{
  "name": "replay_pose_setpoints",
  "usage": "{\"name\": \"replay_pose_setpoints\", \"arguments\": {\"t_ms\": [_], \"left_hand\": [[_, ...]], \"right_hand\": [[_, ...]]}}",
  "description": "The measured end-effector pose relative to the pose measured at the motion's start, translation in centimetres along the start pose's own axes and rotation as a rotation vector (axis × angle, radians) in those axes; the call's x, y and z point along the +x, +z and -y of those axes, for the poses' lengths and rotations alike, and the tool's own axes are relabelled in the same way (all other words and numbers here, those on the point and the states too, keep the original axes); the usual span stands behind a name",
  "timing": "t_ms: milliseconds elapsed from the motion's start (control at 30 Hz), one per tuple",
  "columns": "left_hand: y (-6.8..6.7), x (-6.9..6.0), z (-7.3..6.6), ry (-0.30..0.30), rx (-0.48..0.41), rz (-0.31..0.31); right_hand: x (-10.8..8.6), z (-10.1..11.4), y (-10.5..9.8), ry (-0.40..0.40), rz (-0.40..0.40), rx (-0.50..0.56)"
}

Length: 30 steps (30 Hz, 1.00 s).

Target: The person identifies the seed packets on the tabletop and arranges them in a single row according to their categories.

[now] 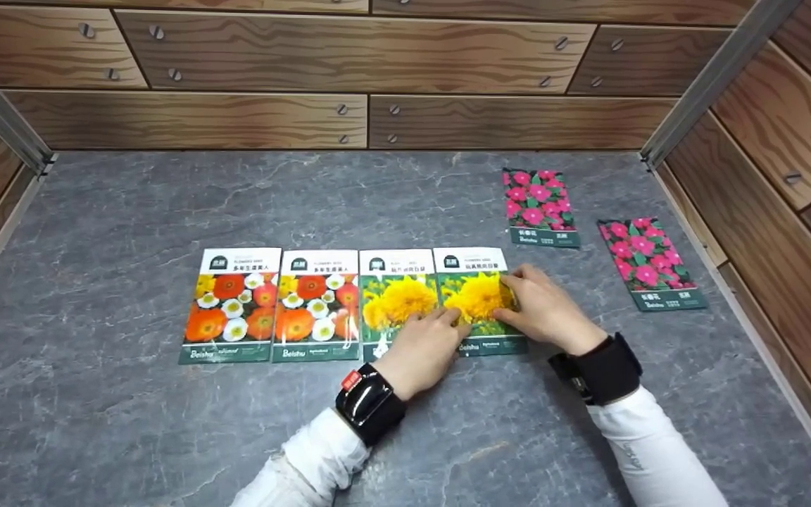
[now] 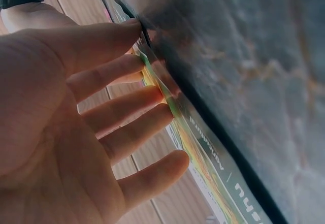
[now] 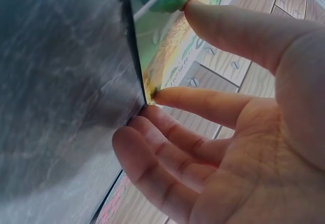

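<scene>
Two yellow-flower packets, one (image 1: 398, 299) left of the other (image 1: 474, 289), lie side by side on the grey table. My left hand (image 1: 425, 352) rests its fingertips across their lower parts, where they meet; the left wrist view shows its fingers (image 2: 137, 132) nearly straight on the packet surface. My right hand (image 1: 553, 310) touches the right packet's right edge with thumb and index finger, the other fingers (image 3: 167, 158) slightly bent beside it on the table. Two packets with orange and white flowers, the outer (image 1: 229, 310) and the inner (image 1: 316, 310), continue the row leftward.
Two pink-flower packets, one (image 1: 539, 204) farther back and one (image 1: 648, 260) nearer the right wall, lie apart from the row. Wood-patterned panels (image 1: 236, 116) stand along the back and sides of the grey table (image 1: 131, 436).
</scene>
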<state>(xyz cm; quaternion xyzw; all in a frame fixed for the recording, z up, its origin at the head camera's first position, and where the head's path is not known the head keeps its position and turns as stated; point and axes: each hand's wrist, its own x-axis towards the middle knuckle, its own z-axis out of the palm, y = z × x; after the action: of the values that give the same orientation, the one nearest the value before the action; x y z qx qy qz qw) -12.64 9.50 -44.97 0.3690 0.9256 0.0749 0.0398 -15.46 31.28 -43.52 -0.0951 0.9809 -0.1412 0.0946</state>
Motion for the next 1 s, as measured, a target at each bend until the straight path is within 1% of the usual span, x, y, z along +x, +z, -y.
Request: {"name": "replay_pose_setpoints", "arguments": {"t_ms": [133,267,500,567,633,800,933,1000], "left_hand": [[0.0,0.1,0.1,0.000,-0.009,0.003],[-0.1,0.1,0.1,-0.002,-0.028,0.019],[-0.3,-0.1,0.1,0.006,-0.025,0.003],[-0.4,-0.1,0.2,0.006,-0.046,0.003],[-0.5,-0.1,0.3,0.001,-0.087,-0.002],[-0.9,-0.1,0.8,-0.020,-0.162,-0.045],[-1.3,0.0,1.5,-0.043,-0.207,-0.084],[-1.4,0.1,2.0,-0.050,-0.239,-0.118]], "right_hand": [[-0.1,-0.1,0.0,-0.012,-0.010,0.002],[-0.1,-0.1,0.0,-0.018,-0.015,0.004],[-0.1,0.0,0.0,-0.021,-0.013,0.000],[-0.2,0.0,-0.1,-0.011,-0.005,0.005],[-0.2,0.0,-0.3,0.008,-0.001,0.017],[-0.2,-0.2,-0.8,0.052,-0.010,0.050],[0.0,-0.6,-1.0,0.044,-0.020,0.072],[0.1,-1.1,-1.2,0.041,-0.032,0.083]]}}
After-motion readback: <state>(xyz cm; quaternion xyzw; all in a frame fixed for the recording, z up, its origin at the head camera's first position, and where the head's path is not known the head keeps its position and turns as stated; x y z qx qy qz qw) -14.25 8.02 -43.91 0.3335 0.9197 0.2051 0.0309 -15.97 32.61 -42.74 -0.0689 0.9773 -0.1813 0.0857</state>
